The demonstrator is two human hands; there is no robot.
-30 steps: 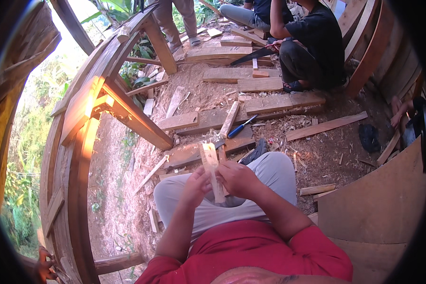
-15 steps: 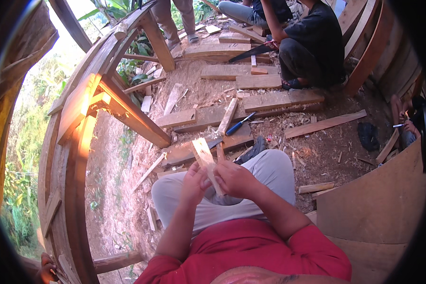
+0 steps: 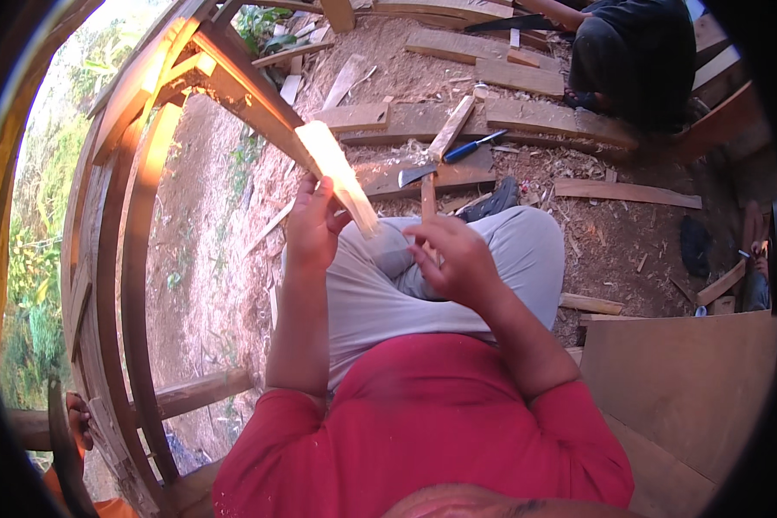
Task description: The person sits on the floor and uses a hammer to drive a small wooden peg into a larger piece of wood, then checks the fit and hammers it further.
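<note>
My left hand [image 3: 312, 224] grips a short, flat piece of wood [image 3: 337, 173], tilted up and away to the left. Sunlight washes out its upper part. Close to its lower end is my right hand [image 3: 455, 259], its fingers half curled and apart, with nothing seen held in them. A hatchet [image 3: 429, 194] rests its head on a dark wood block [image 3: 470, 173] before my crossed legs. Its handle runs toward me and passes behind my right hand, so contact there is hidden.
A blue-handled tool [image 3: 464, 151] lies beyond the hatchet, beside a narrow wood offcut [image 3: 451, 127]. Several boards and shavings cover the ground. A co-worker [image 3: 634, 60] crouches at the far right near a saw [image 3: 509, 23]. Wooden framing [image 3: 112, 259] stands left; a plywood sheet [image 3: 673, 388] lies right.
My hands have moved apart. The left has carried the wood piece left and away from my lap; the right has let go of it. The view has tilted down toward me.
</note>
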